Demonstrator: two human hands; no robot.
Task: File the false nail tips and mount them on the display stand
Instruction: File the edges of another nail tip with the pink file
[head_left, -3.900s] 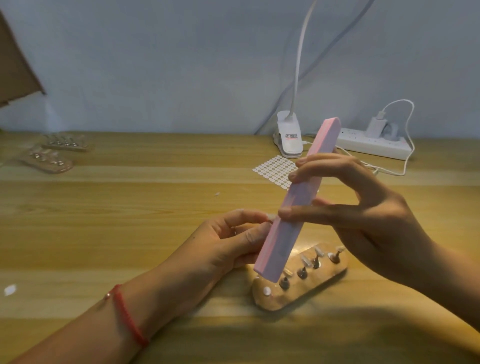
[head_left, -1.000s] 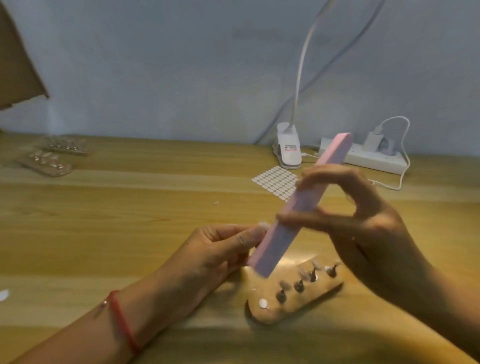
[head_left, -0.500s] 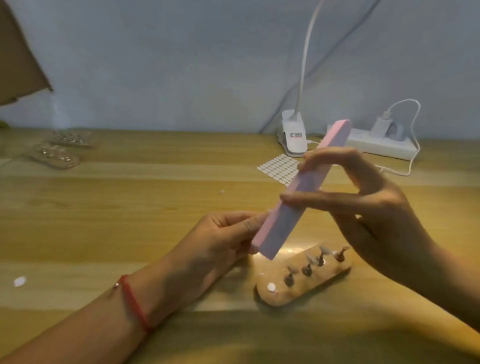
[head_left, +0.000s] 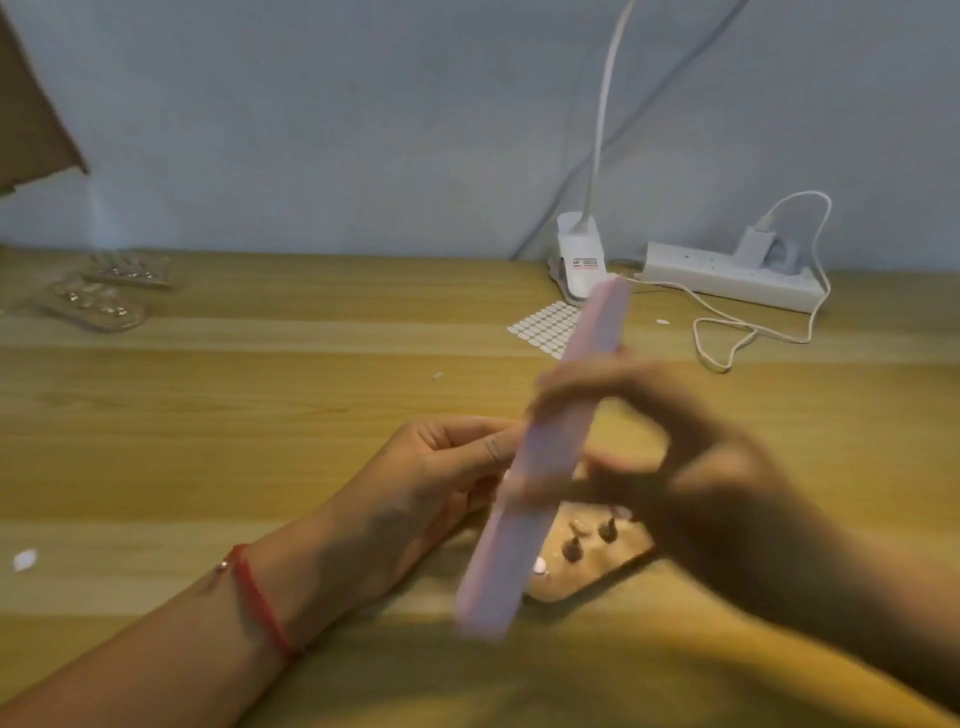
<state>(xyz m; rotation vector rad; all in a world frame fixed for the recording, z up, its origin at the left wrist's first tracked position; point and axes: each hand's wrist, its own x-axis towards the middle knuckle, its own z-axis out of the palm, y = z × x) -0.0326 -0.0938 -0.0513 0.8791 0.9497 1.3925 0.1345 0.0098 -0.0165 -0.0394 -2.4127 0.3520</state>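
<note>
left hand (head_left: 441, 483) lower centre, thumb and forefinger pinched at file's edge, what they hold hidden | pink nail file (head_left: 540, 457) centre, tilted, blurred | display stand (head_left: 587, 577) behind file's lower end | right hand (head_left: 717, 467) right, blurred, gripping file

No readable text.
The label (head_left: 587, 264) on the lamp clip (head_left: 577, 240) shows red and dark print, too blurred to read.

Pale wooden table (head_left: 208, 467): a tan oval pegged stand (head_left: 597, 566) lies just under the right hand (head_left: 727, 483). Beyond that hand lie a white sticker sheet (head_left: 545, 325), white clip-lamp base (head_left: 582, 260) and white power strip (head_left: 727, 280). Clear plastic trays (head_left: 93, 306) lie well to its left.
</note>
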